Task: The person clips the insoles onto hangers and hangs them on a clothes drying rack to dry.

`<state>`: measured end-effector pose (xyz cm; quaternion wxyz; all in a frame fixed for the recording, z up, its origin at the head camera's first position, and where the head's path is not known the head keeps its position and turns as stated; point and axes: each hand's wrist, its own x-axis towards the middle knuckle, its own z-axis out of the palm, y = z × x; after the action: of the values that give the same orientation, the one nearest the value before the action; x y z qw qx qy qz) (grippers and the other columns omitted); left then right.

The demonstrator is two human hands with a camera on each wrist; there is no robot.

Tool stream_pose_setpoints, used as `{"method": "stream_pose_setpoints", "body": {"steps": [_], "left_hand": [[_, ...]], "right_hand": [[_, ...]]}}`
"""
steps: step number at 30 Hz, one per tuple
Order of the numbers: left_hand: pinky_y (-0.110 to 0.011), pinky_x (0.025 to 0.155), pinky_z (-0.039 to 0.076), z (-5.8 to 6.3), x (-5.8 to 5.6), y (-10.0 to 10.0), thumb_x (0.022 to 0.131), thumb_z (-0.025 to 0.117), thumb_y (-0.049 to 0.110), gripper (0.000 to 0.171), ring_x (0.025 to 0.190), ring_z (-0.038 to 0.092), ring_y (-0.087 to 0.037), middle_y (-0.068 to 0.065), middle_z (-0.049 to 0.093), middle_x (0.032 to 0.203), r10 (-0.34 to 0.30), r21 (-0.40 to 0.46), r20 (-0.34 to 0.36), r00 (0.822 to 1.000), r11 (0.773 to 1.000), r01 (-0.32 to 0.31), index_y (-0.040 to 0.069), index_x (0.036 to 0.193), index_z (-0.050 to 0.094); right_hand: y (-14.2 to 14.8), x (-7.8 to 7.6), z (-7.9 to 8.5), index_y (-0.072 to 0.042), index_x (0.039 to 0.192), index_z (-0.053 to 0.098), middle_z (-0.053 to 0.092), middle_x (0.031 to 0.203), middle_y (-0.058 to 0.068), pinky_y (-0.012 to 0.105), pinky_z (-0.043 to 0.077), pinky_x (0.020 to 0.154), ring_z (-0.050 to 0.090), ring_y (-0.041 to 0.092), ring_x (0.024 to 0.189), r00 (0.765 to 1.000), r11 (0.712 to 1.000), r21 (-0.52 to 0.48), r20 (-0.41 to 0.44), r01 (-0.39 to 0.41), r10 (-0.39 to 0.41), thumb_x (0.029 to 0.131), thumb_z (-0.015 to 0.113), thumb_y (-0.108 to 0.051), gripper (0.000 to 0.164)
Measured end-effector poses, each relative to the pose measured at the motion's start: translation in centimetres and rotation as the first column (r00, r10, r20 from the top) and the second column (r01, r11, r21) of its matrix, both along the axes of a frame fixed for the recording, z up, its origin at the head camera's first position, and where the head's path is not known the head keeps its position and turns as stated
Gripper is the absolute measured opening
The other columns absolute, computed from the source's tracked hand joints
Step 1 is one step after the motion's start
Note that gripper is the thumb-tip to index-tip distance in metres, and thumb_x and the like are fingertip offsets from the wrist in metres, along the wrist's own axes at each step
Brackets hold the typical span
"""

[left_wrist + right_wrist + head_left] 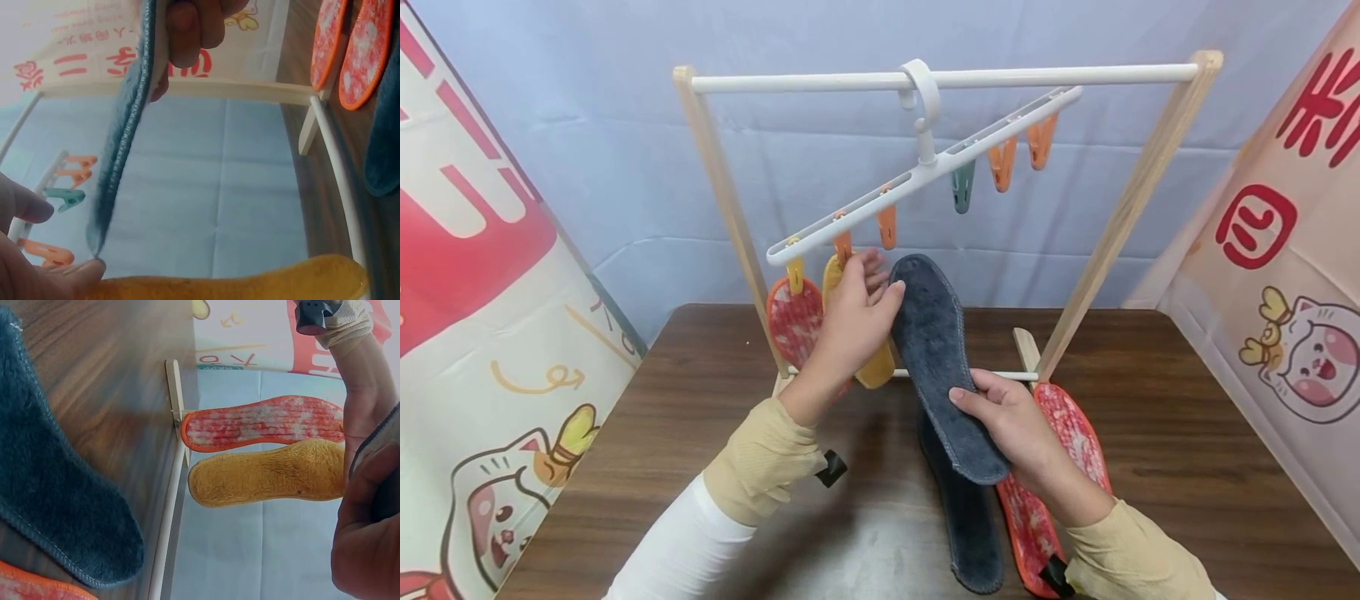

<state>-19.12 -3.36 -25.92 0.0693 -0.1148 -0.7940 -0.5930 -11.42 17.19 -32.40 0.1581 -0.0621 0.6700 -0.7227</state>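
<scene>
My right hand [1011,417] grips the lower part of a dark grey fuzzy insole [932,333], thumb on its face, and holds it up at a slant. My left hand [857,312] is raised in front of a hanging yellow insole [877,367], thumb apart from the fingers. In the left wrist view, its fingertips [94,269] are right at the top end of the grey insole. An orange clip [843,243] above the left hand holds the yellow insole. Beside it, a red-and-white insole [793,321] hangs from a yellow clip [795,275].
A white hanger [925,171] with several clips hangs tilted from the bar [820,82] of a wooden-sided rack [1135,208]. Another dark grey insole [973,533] and red-and-white insoles [1026,525] lie on the brown table [1195,467] at right.
</scene>
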Motion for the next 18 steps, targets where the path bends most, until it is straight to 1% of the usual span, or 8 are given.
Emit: {"method": "stream_pose_setpoints", "body": {"steps": [4, 10, 14, 18], "left_hand": [[-0.037, 0.118, 0.033, 0.5, -0.1, 0.2, 0.105, 0.055, 0.020, 0.068, 0.148, 0.036, -0.021, -0.010, 0.030, 0.163, -0.011, 0.024, 0.014, 1.000, 1.000, 0.011, 0.005, 0.160, 0.018], [-0.034, 0.119, 0.030, 1.4, -0.5, 0.8, 0.106, 0.052, 0.021, 0.072, 0.153, 0.026, -0.022, -0.008, 0.017, 0.168, -0.011, 0.020, 0.030, 0.999, 1.000, 0.010, 0.005, 0.162, 0.010], [-0.033, 0.120, 0.029, 2.1, -0.9, 1.2, 0.106, 0.051, 0.020, 0.072, 0.153, 0.023, -0.021, -0.009, 0.015, 0.169, 0.004, 0.039, 0.039, 0.999, 0.999, -0.005, 0.005, 0.162, 0.008], [-0.034, 0.120, 0.028, 2.7, -1.5, 1.4, 0.107, 0.048, 0.019, 0.069, 0.153, 0.023, -0.019, -0.009, 0.014, 0.169, 0.009, 0.065, 0.049, 0.999, 0.998, -0.012, 0.004, 0.162, 0.008]], "right_hand": [[0.0, 0.0, 0.0, 0.008, 0.143, 0.048, 0.076, 0.095, -0.001, 0.030, 0.060, 0.073, 0.073, 0.012, 0.081, 1.000, 1.000, 0.002, -0.005, 0.004, -0.004, 0.104, 0.057, -0.018, 0.048], [0.1, 0.1, 0.0, 0.009, 0.143, 0.048, 0.076, 0.094, -0.001, 0.030, 0.060, 0.072, 0.073, 0.012, 0.080, 1.000, 1.000, 0.004, -0.011, 0.001, -0.001, 0.104, 0.057, -0.017, 0.047], [0.1, 0.2, 0.0, 0.009, 0.143, 0.047, 0.076, 0.095, -0.001, 0.030, 0.060, 0.072, 0.073, 0.012, 0.081, 1.000, 1.000, -0.005, -0.024, -0.015, 0.015, 0.104, 0.057, -0.017, 0.048], [0.1, 0.3, 0.0, 0.009, 0.142, 0.049, 0.076, 0.095, 0.000, 0.031, 0.060, 0.072, 0.073, 0.012, 0.080, 0.999, 1.000, 0.002, -0.032, -0.015, 0.015, 0.103, 0.057, -0.017, 0.047]]}}
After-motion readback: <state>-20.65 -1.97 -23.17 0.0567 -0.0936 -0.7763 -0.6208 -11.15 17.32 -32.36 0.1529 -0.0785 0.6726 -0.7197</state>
